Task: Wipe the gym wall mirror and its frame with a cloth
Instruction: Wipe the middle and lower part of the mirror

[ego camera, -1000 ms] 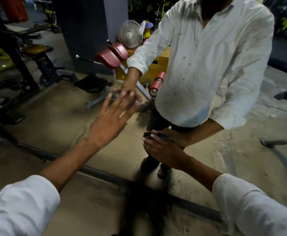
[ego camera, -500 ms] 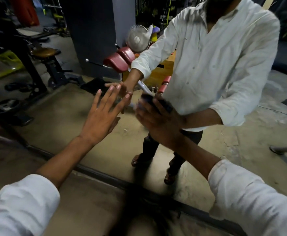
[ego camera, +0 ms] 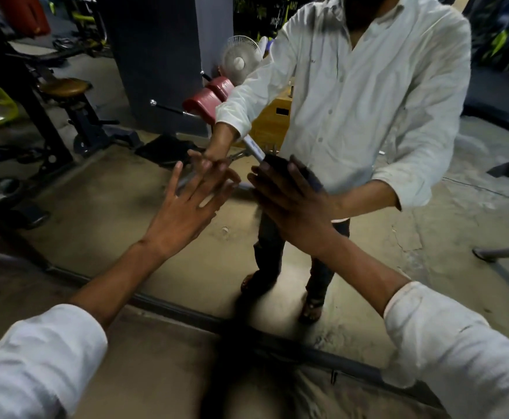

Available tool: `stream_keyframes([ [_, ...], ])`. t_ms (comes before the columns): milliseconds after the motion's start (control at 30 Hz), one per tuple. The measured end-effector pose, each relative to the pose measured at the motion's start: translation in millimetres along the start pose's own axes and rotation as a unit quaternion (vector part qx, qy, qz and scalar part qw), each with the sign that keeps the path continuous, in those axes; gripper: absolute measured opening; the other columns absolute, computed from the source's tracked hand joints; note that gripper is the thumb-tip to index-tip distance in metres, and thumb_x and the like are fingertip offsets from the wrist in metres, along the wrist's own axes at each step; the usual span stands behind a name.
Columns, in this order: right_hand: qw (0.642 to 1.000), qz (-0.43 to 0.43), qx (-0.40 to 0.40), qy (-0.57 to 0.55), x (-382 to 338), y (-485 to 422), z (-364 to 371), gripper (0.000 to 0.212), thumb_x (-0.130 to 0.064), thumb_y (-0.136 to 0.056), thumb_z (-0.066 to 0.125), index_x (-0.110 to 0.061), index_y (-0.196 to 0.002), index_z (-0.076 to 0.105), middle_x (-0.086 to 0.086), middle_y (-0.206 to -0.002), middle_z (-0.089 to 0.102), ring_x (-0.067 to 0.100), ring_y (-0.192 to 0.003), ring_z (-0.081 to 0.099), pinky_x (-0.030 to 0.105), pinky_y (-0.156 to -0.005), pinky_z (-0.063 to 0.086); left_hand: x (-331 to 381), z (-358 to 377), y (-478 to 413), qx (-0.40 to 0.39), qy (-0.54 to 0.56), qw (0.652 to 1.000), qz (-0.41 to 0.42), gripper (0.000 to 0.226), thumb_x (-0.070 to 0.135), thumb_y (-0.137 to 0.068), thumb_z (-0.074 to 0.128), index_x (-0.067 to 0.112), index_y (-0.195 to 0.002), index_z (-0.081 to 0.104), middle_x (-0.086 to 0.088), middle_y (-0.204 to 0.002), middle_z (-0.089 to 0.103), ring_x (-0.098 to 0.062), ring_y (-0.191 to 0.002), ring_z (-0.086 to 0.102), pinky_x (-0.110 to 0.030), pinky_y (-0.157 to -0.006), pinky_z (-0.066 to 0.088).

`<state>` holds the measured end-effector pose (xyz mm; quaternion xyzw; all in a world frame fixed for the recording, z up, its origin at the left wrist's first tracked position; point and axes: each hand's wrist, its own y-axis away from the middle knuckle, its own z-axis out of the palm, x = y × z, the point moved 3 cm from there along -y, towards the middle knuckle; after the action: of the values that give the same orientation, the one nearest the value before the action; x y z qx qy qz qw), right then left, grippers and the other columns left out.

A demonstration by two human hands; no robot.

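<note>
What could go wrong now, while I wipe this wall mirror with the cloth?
1. The bare left hand lies flat on the wall mirror with spread fingers; it may leave fresh prints on the glass.
2. The small dark cloth is mostly covered by the right hand; fingers past its edge could smear the glass.
3. Both hands are well above the dark bottom frame strip, so it might get missed.

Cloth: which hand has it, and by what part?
The right hand presses the dark cloth flat against the mirror under its palm and straight fingers; only its top edge shows. The left hand holds nothing.
</note>
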<state>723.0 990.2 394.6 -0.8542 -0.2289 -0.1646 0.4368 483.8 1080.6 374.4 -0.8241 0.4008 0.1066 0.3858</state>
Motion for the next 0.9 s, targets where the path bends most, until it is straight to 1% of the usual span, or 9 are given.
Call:
stream_keyframes([
  [67, 1.0, 0.006, -0.004, 0.011, -4.7, -0.4, 6.5, 0.05, -0.009, -0.113, 0.026, -0.016, -0.16, 0.041, 0.007, -0.166, 0.04, 0.031, -0.156, 0.031, 0.051, -0.129, 0.011, -2.9, 5.4, 0.6, 0.005, -0.002, 1.0, -0.018, 0.1, 0.042, -0.1, 0.068, 0.019, -0.172, 0.001, -0.015, -0.178, -0.01, -0.037, -0.164, 0.005, -0.073, -0.123, 0.023],
  [133, 0.997, -0.043, -0.041, 0.039, -23.5, 20.1, 27.0, 0.051, -0.007, -0.112, 0.024, -0.014, -0.162, 0.034, 0.009, -0.168, 0.036, 0.031, -0.158, 0.025, 0.05, -0.13, 0.002, -10.0, 10.1, 1.2, -0.001, 0.0, 0.999, -0.039, 0.105, 0.053, -0.099, 0.065, 0.019, -0.171, -0.003, -0.013, -0.177, -0.017, -0.034, -0.164, -0.003, -0.073, -0.124, 0.022],
  [233, 0.983, -0.118, -0.139, 0.008, -57.4, 63.5, 63.8, 0.056, -0.011, -0.105, 0.05, -0.011, -0.16, 0.038, 0.008, -0.168, 0.033, 0.029, -0.158, 0.024, 0.044, -0.131, -0.003, -20.3, 15.3, 2.4, -0.009, -0.005, 0.999, -0.045, 0.111, 0.067, -0.095, 0.061, 0.019, -0.171, -0.004, -0.013, -0.176, -0.018, -0.034, -0.164, -0.006, -0.073, -0.124, 0.02],
  [333, 0.97, -0.096, -0.221, -0.042, -69.2, 70.1, 69.2, 0.058, -0.014, -0.102, 0.061, -0.012, -0.158, 0.046, 0.005, -0.169, 0.033, 0.023, -0.16, 0.019, 0.036, -0.131, -0.004, -39.3, 22.1, 10.0, -0.012, -0.004, 0.998, -0.068, 0.107, 0.069, -0.095, 0.059, 0.021, -0.172, 0.001, -0.016, -0.175, -0.024, -0.035, -0.163, -0.017, -0.073, -0.124, 0.019],
  [400, 0.98, -0.069, -0.178, -0.06, -56.4, 43.1, 60.6, 0.054, -0.015, -0.105, 0.056, -0.013, -0.158, 0.045, 0.006, -0.167, 0.035, 0.023, -0.161, 0.017, 0.038, -0.131, -0.006, -60.5, 25.3, 17.7, -0.02, 0.002, 0.996, -0.088, 0.108, 0.067, -0.094, 0.061, 0.021, -0.172, 0.002, -0.016, -0.174, -0.025, -0.034, -0.163, -0.018, -0.075, -0.123, 0.018],
  [533, 0.997, -0.058, -0.026, 0.037, -21.8, -35.7, 34.5, 0.049, -0.02, -0.112, 0.041, -0.014, -0.161, 0.038, 0.011, -0.167, 0.036, 0.035, -0.155, 0.03, 0.051, -0.131, -0.002, -83.4, 31.5, 25.7, -0.026, 0.022, 0.997, -0.064, 0.11, 0.059, -0.094, 0.068, 0.019, -0.172, 0.001, -0.015, -0.178, -0.008, -0.036, -0.164, -0.007, -0.075, -0.124, 0.015],
  [667, 0.998, -0.025, -0.012, 0.063, -49.7, -43.5, 48.7, 0.058, -0.024, -0.107, 0.048, -0.013, -0.162, 0.035, 0.01, -0.168, 0.037, 0.033, -0.156, 0.026, 0.053, -0.129, -0.001, -79.7, 36.7, 25.0, -0.042, 0.013, 0.997, -0.066, 0.11, 0.056, -0.095, 0.069, 0.019, -0.172, 0.001, -0.022, -0.177, 0.0, -0.041, -0.164, -0.002, -0.076, -0.123, 0.014],
  [767, 0.988, -0.089, -0.082, 0.095, -97.8, -8.6, 80.1, 0.058, -0.012, -0.105, 0.034, -0.012, -0.163, 0.032, 0.01, -0.169, 0.034, 0.03, -0.158, 0.027, 0.052, -0.13, -0.003, -79.7, 37.4, 26.2, -0.049, 0.005, 0.997, -0.06, 0.11, 0.058, -0.096, 0.068, 0.019, -0.171, -0.003, -0.021, -0.177, -0.003, -0.043, -0.163, -0.004, -0.075, -0.123, 0.015],
  [900, 0.944, -0.209, -0.23, 0.114, -133.5, 51.4, 109.8, 0.062, -0.021, -0.101, 0.051, -0.012, -0.161, 0.038, 0.013, -0.17, 0.031, 0.032, -0.16, 0.021, 0.056, -0.128, -0.015, -82.1, 33.0, 26.1, -0.053, 0.011, 0.997, -0.053, 0.113, 0.054, -0.094, 0.071, 0.02, -0.171, -0.005, -0.019, -0.177, -0.012, -0.04, -0.163, -0.011, -0.073, -0.125, 0.014],
])
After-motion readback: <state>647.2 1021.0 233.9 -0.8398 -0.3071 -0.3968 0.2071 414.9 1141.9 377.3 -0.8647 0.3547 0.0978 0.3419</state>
